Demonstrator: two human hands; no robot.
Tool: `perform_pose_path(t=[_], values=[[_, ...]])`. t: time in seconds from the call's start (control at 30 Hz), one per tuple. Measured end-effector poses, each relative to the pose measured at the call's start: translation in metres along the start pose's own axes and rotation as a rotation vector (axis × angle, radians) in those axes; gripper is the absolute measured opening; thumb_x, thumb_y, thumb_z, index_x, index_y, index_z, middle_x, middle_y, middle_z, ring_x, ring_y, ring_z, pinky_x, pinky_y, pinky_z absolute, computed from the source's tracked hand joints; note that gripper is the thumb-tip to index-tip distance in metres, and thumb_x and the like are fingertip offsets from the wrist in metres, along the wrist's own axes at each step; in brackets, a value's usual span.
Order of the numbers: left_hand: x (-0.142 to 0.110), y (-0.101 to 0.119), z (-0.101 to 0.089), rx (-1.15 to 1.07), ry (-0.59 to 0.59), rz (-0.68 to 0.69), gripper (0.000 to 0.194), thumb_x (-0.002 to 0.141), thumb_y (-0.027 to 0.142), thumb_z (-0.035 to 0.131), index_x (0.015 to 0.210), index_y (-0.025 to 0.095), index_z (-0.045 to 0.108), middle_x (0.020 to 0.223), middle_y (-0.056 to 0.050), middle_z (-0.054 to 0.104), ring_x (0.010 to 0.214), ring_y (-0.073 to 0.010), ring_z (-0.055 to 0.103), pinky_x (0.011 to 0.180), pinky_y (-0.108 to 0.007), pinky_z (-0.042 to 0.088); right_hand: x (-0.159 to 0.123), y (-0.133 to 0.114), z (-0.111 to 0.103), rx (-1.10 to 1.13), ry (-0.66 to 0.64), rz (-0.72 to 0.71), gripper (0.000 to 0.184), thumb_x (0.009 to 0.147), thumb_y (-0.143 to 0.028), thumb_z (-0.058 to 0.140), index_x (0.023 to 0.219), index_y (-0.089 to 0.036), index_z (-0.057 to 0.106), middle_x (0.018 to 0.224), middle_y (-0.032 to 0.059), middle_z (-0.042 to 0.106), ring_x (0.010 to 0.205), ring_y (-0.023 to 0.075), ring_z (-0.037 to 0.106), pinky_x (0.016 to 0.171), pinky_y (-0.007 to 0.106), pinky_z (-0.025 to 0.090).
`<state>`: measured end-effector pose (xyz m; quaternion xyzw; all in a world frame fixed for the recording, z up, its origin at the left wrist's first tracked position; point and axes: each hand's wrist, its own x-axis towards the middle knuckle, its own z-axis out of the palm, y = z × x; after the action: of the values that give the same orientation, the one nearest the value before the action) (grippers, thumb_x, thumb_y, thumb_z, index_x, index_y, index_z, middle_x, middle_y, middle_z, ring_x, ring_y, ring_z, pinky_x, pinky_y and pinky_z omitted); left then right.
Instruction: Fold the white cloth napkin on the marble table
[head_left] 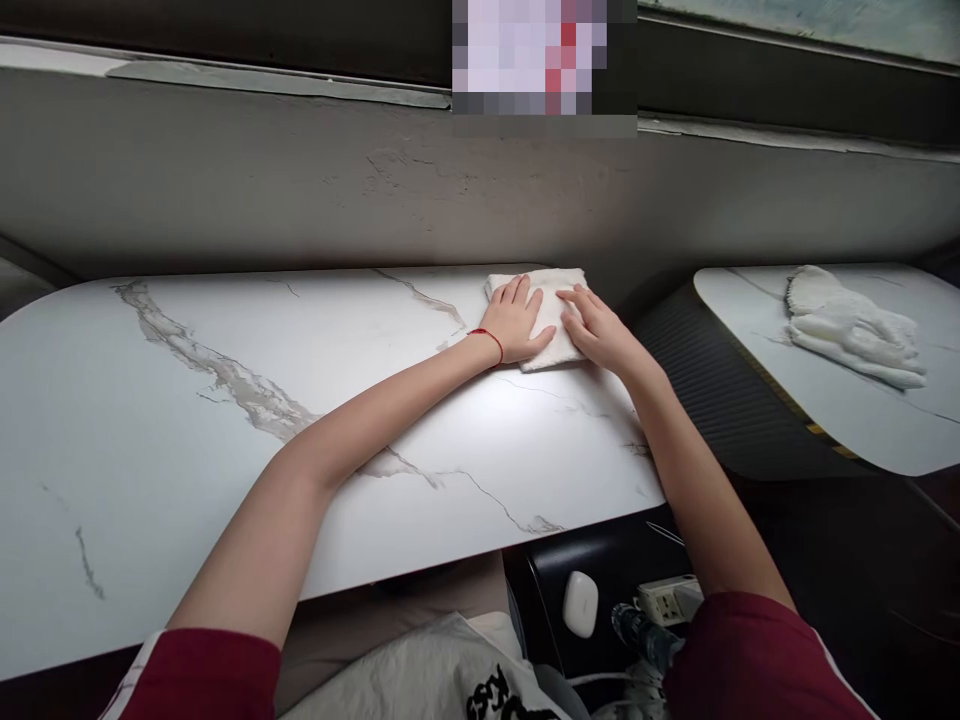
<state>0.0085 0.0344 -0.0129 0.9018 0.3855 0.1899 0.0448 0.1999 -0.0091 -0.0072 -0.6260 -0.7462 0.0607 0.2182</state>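
At right end of marble-patterned worktop (390, 380): folded white towel (553, 350). Left hand (514, 320) lies across it, fingers spread; right hand (600, 330) opposite, fingers loosely spread, both probably keeping towel flat, fold even.

The white table top with grey-brown marble veins (420, 400) is smooth and glossy. The white folded cloth (556, 345) looks soft and matt, and the white crumpled cloth (855, 325) has a rough, fluffy surface. The grey painted wall (300, 170) is matt and a little uneven. The small white rounded case (580, 604) looks like smooth plastic.
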Motion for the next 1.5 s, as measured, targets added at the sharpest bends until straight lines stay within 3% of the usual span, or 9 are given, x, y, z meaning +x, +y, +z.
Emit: perform_pose_path(t=[0.2,0.4,0.57,0.7,0.77,0.93,1.1,1.23,1.5], values=[[-0.017,0.027,0.001,-0.010,0.015,-0.029,0.072,0.096,0.047,0.045,0.149,-0.001,0.043,0.162,-0.029,0.033,0.153,-0.0404,0.027,0.123,-0.057,0.023,-0.025,0.012,-0.002,0.031,0.045,-0.061,0.051,0.102,-0.045,0.036,0.146,-0.024,0.052,0.161,0.0143,0.042,0.151,0.0318,0.036,0.121,0.060,0.034],[-0.034,0.038,-0.001,-0.020,0.011,0.031,0.072,0.096,0.047,0.046,0.148,-0.001,0.044,0.161,-0.031,0.033,0.153,-0.0410,0.028,0.121,-0.058,0.024,-0.058,-0.005,-0.001,-0.050,0.099,-0.026,0.051,0.103,-0.044,0.034,0.147,-0.024,0.051,0.160,0.0149,0.043,0.150,0.0333,0.039,0.117,0.061,0.039],[-0.062,0.061,-0.006,-0.026,-0.017,0.184,0.071,0.094,0.048,0.049,0.147,0.000,0.045,0.160,-0.030,0.036,0.151,-0.0408,0.031,0.120,-0.058,0.026,-0.119,-0.036,-0.004,-0.266,0.194,-0.019,0.050,0.103,-0.031,0.032,0.148,-0.019,0.049,0.155,0.0165,0.049,0.148,0.0369,0.040,0.122,0.071,0.023],[-0.090,0.091,-0.009,-0.015,-0.068,0.374,0.074,0.094,0.051,0.047,0.146,-0.001,0.046,0.159,-0.030,0.037,0.150,-0.0409,0.034,0.119,-0.055,0.027,-0.184,-0.059,-0.010,-0.256,0.220,-0.004,0.051,0.101,-0.026,0.031,0.149,-0.014,0.045,0.157,0.0213,0.045,0.150,0.0396,0.038,0.119,0.069,0.033],[-0.102,0.105,-0.008,-0.023,-0.054,0.450,0.074,0.094,0.052,0.047,0.145,-0.001,0.048,0.158,-0.030,0.039,0.149,-0.0411,0.035,0.119,-0.056,0.027,-0.212,-0.070,-0.009,-0.203,0.255,0.078,0.053,0.102,-0.028,0.031,0.153,-0.019,0.041,0.160,0.0194,0.041,0.151,0.0400,0.036,0.116,0.070,0.038],[-0.115,0.119,-0.003,-0.080,-0.021,0.546,0.073,0.090,0.052,0.054,0.143,0.001,0.052,0.156,-0.029,0.044,0.147,-0.0405,0.038,0.119,-0.056,0.029,-0.247,-0.096,0.005,-0.158,0.414,0.222,0.057,0.103,-0.031,0.029,0.160,-0.028,0.030,0.162,0.0156,0.038,0.152,0.0413,0.033,0.114,0.076,0.036],[-0.109,0.111,-0.007,-0.100,-0.030,0.576,0.071,0.092,0.050,0.052,0.142,-0.001,0.053,0.154,-0.029,0.045,0.146,-0.0395,0.041,0.118,-0.053,0.032,-0.239,-0.092,0.010,-0.218,0.441,0.189,0.057,0.104,-0.031,0.026,0.161,-0.027,0.029,0.159,0.0167,0.042,0.150,0.0413,0.036,0.112,0.076,0.038],[-0.103,0.106,-0.008,-0.053,-0.036,0.502,0.071,0.093,0.050,0.048,0.144,0.000,0.051,0.156,-0.028,0.043,0.147,-0.0388,0.040,0.118,-0.053,0.032,-0.217,-0.071,0.001,-0.272,0.320,0.118,0.056,0.105,-0.035,0.030,0.159,-0.021,0.034,0.156,0.0195,0.045,0.149,0.0402,0.038,0.115,0.069,0.038],[-0.071,0.065,-0.007,-0.016,-0.017,0.196,0.069,0.093,0.043,0.047,0.147,0.000,0.047,0.159,-0.029,0.039,0.150,-0.0397,0.035,0.118,-0.056,0.029,-0.112,-0.033,0.008,-0.255,0.107,-0.021,0.060,0.102,-0.043,0.028,0.152,-0.012,0.039,0.158,0.0230,0.041,0.152,0.0376,0.033,0.119,0.064,0.034]])
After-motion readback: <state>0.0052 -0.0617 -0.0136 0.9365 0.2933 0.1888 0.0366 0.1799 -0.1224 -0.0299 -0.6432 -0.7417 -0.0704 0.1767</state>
